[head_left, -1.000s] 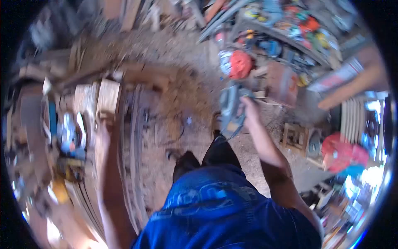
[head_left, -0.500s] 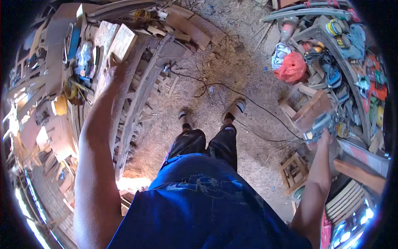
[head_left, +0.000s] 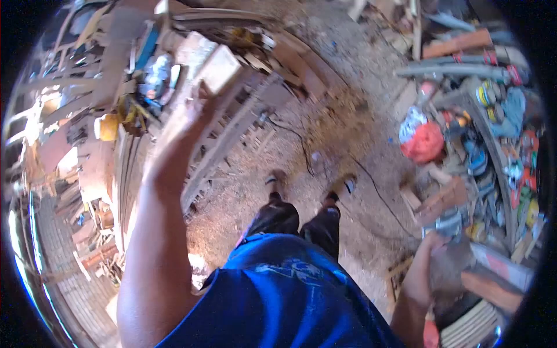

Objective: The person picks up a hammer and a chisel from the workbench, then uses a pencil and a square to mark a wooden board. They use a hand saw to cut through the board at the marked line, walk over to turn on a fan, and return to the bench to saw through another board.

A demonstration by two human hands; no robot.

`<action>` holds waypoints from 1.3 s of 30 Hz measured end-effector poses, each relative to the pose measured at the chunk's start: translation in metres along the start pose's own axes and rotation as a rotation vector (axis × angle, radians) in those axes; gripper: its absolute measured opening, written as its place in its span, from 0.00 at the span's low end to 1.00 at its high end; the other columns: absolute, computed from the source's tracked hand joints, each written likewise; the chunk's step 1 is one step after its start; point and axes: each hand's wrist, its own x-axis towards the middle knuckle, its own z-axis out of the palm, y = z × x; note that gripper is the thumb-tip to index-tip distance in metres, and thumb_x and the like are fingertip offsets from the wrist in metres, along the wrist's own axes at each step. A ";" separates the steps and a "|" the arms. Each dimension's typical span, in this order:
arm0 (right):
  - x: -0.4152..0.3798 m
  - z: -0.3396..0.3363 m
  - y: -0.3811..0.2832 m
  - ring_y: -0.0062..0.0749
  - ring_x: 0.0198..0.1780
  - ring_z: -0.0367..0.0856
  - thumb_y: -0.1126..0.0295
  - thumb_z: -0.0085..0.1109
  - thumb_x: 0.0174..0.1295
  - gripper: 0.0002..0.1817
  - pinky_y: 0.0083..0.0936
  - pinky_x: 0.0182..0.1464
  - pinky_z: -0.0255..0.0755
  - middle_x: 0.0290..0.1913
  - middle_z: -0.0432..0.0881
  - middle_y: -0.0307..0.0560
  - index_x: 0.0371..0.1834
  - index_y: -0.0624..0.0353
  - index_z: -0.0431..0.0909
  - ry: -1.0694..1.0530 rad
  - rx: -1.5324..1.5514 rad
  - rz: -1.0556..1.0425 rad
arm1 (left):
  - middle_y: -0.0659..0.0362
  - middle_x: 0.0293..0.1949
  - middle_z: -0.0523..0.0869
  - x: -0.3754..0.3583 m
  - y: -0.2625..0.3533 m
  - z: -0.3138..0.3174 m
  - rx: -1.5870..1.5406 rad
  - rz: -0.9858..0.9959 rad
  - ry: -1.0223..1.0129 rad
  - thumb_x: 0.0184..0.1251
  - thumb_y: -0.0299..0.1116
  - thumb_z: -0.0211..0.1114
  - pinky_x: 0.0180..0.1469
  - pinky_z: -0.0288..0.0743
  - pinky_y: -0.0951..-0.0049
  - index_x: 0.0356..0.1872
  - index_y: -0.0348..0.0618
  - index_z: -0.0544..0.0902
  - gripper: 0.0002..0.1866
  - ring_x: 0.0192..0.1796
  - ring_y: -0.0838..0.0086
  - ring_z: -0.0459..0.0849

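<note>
Left arm [head_left: 159, 226] stretched forward, left hand [head_left: 200, 103] ahead, right arm [head_left: 415, 290] out sideways, right hand [head_left: 436, 240] blurred

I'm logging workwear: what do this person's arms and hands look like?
Both the left hand and the right hand are ungloved, though blur softens their details. The forearms are bare, with no watch or band discernible. The blue shirt leaves them uncovered and has a pale print across its front.
</note>
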 end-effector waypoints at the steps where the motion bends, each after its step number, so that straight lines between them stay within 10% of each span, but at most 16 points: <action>1: -0.020 0.011 0.000 0.59 0.56 0.85 0.65 0.68 0.61 0.27 0.48 0.57 0.77 0.61 0.83 0.65 0.61 0.67 0.76 0.100 -0.099 -0.163 | 0.47 0.77 0.65 0.127 0.080 0.027 0.011 -0.018 0.041 0.61 0.60 0.72 0.77 0.55 0.40 0.74 0.39 0.67 0.48 0.78 0.52 0.65; 5: -0.130 0.065 -0.029 0.57 0.53 0.85 0.65 0.66 0.63 0.16 0.45 0.57 0.76 0.55 0.85 0.61 0.50 0.62 0.84 -0.357 0.038 -0.598 | 0.51 0.75 0.69 0.126 0.086 -0.029 -0.098 -0.035 0.067 0.62 0.60 0.72 0.75 0.58 0.43 0.69 0.39 0.73 0.43 0.77 0.55 0.66; 9: -0.247 0.065 -0.106 0.49 0.53 0.86 0.68 0.62 0.64 0.18 0.38 0.59 0.77 0.50 0.88 0.58 0.55 0.63 0.84 -0.897 0.333 -0.549 | 0.57 0.67 0.73 0.129 0.067 -0.036 -0.254 0.089 0.189 0.56 0.60 0.75 0.70 0.63 0.49 0.62 0.38 0.78 0.40 0.69 0.59 0.70; 15: -0.373 0.017 -0.242 0.30 0.43 0.85 0.69 0.60 0.70 0.15 0.28 0.51 0.78 0.44 0.88 0.48 0.55 0.64 0.85 -0.890 0.295 -0.781 | 0.55 0.65 0.73 0.128 0.051 -0.028 -0.250 0.124 0.235 0.56 0.59 0.71 0.74 0.62 0.54 0.45 0.42 0.89 0.29 0.71 0.59 0.67; 18: -0.447 -0.032 -0.371 0.46 0.51 0.87 0.69 0.58 0.71 0.12 0.36 0.57 0.77 0.47 0.89 0.57 0.51 0.64 0.85 -0.871 0.412 -0.967 | 0.55 0.66 0.72 0.133 0.046 -0.011 -0.268 0.164 0.250 0.54 0.63 0.72 0.75 0.57 0.55 0.39 0.45 0.93 0.29 0.72 0.60 0.64; 23: -0.584 -0.081 -0.556 0.54 0.45 0.85 0.73 0.60 0.70 0.07 0.40 0.48 0.78 0.43 0.86 0.55 0.46 0.62 0.84 -0.721 0.625 -1.732 | 0.51 0.69 0.70 0.125 0.035 -0.048 -0.457 0.145 0.092 0.54 0.52 0.73 0.77 0.52 0.55 0.53 0.43 0.88 0.29 0.73 0.57 0.62; 25: -0.638 -0.076 -0.601 0.54 0.45 0.84 0.71 0.62 0.67 0.07 0.44 0.48 0.77 0.41 0.85 0.54 0.44 0.59 0.84 -0.736 0.609 -1.969 | 0.51 0.62 0.74 0.134 0.053 -0.007 -0.494 0.093 0.375 0.65 0.43 0.63 0.73 0.57 0.53 0.62 0.48 0.80 0.24 0.71 0.56 0.66; 28: -0.692 -0.025 -0.645 0.53 0.51 0.81 0.69 0.61 0.65 0.09 0.46 0.52 0.78 0.46 0.83 0.52 0.46 0.56 0.82 -0.633 0.269 -2.235 | 0.50 0.76 0.68 0.142 0.058 0.008 -0.649 0.177 -0.133 0.76 0.52 0.54 0.82 0.40 0.43 0.73 0.49 0.71 0.30 0.79 0.49 0.59; 30: -0.727 -0.009 -0.669 0.50 0.53 0.80 0.69 0.61 0.64 0.09 0.47 0.53 0.77 0.48 0.82 0.51 0.46 0.56 0.82 -0.568 0.089 -2.269 | 0.49 0.63 0.75 0.134 0.054 -0.009 -0.763 -0.130 0.308 0.77 0.45 0.54 0.74 0.57 0.52 0.69 0.45 0.71 0.25 0.68 0.51 0.69; 33: -0.758 0.022 -0.692 0.46 0.57 0.78 0.68 0.62 0.62 0.11 0.46 0.55 0.75 0.51 0.81 0.48 0.46 0.56 0.83 -0.375 -0.146 -2.312 | 0.47 0.72 0.71 0.147 0.060 0.003 -1.013 -0.186 0.281 0.77 0.48 0.54 0.81 0.48 0.53 0.73 0.42 0.68 0.30 0.75 0.50 0.64; 34: -0.765 0.025 -0.698 0.43 0.58 0.77 0.68 0.63 0.61 0.12 0.45 0.56 0.74 0.52 0.80 0.47 0.47 0.56 0.84 -0.247 -0.201 -2.323 | 0.45 0.79 0.63 0.134 0.056 0.004 -0.738 0.096 0.205 0.75 0.49 0.54 0.84 0.38 0.50 0.78 0.43 0.63 0.36 0.82 0.50 0.55; 39: -0.773 0.030 -0.723 0.43 0.60 0.76 0.68 0.64 0.59 0.14 0.46 0.58 0.72 0.51 0.82 0.45 0.48 0.56 0.87 -0.277 -0.426 -2.441 | 0.51 0.77 0.71 0.132 0.049 -0.021 -0.650 0.079 0.071 0.73 0.48 0.53 0.83 0.35 0.41 0.73 0.49 0.74 0.30 0.83 0.53 0.56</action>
